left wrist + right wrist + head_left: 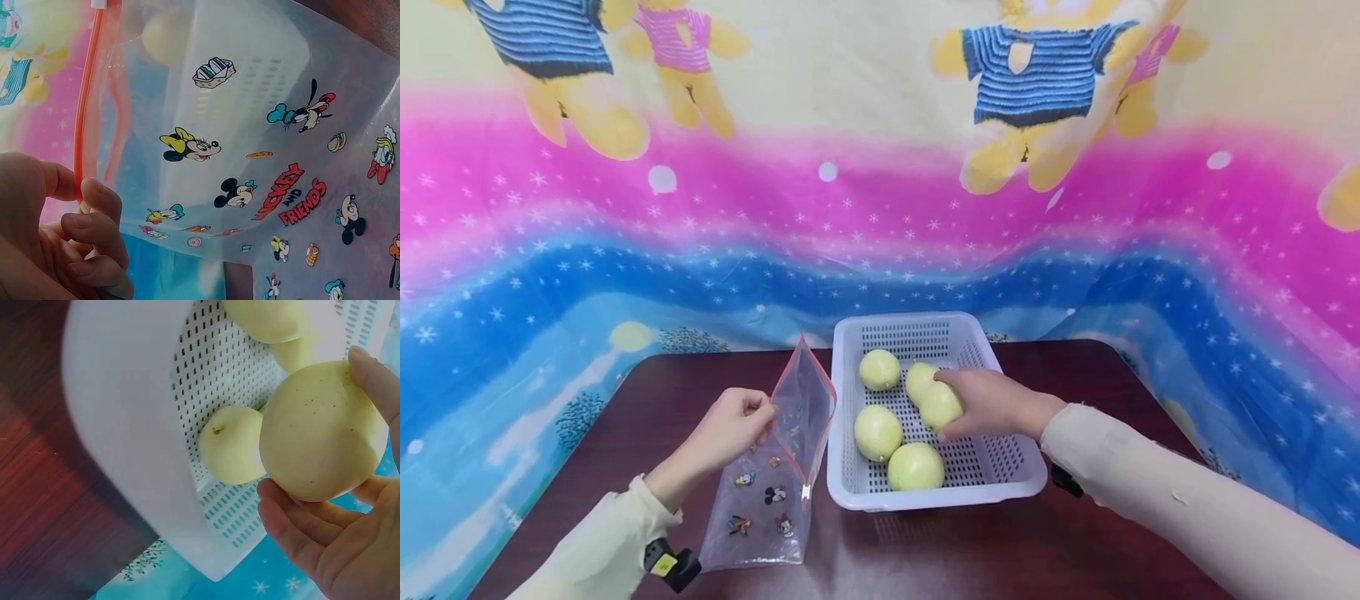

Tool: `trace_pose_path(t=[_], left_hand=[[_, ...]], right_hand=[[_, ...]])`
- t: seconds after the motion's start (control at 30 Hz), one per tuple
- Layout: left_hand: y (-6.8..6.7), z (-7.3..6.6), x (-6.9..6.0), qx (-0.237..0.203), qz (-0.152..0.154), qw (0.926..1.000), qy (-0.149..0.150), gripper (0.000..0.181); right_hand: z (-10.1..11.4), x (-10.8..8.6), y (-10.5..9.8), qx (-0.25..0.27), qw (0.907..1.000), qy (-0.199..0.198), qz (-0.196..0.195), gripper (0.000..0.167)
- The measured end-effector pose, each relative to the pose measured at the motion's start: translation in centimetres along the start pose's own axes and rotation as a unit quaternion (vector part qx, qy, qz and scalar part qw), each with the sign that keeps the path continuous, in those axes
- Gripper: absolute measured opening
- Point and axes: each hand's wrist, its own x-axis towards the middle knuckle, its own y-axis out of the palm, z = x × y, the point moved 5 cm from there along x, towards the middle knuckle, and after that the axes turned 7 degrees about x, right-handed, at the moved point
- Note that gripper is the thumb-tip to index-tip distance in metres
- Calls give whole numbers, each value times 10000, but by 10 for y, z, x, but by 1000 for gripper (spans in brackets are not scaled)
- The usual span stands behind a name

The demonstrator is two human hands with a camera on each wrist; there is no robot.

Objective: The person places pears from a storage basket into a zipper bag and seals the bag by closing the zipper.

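Note:
My left hand (730, 429) pinches the red zip edge of a clear plastic bag (760, 521) printed with cartoon figures, and the bag's mouth gapes. In the left wrist view the thumb and index finger of the hand (81, 231) hold the bag's (187, 187) orange-red edge. My right hand (992, 404) grips a pale yellow-green round fruit (941, 406) over the white basket (936, 498). In the right wrist view the fruit (322, 431) sits between the thumb and fingers of the hand (350, 531). Several similar fruits (916, 467) lie in the basket.
The dark red-brown table (655, 400) carries the bag on the left and the basket at the middle. Behind the table hangs a colourful cloth (880, 208) with bears and snowflakes. A black wrist device (672, 565) is strapped at the left sleeve.

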Motion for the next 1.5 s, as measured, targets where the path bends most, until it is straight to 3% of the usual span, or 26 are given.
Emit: trace_pose_path(t=[0.3, 0.47, 1.13, 1.5], left_hand=[[-2, -2, 0, -107, 22, 9999, 122, 25], [-2, -2, 0, -79, 44, 9999, 126, 25], [0, -3, -1, -31, 101, 9999, -4, 29], [4, -8, -1, 12, 103, 9999, 14, 31]], right_hand=[[14, 2, -7, 107, 9984, -437, -356, 78], [24, 2, -10, 85, 9970, -598, -491, 83], [62, 5, -16, 318, 9944, -696, -728, 86], [72, 6, -16, 480, 9917, -797, -888, 86]])
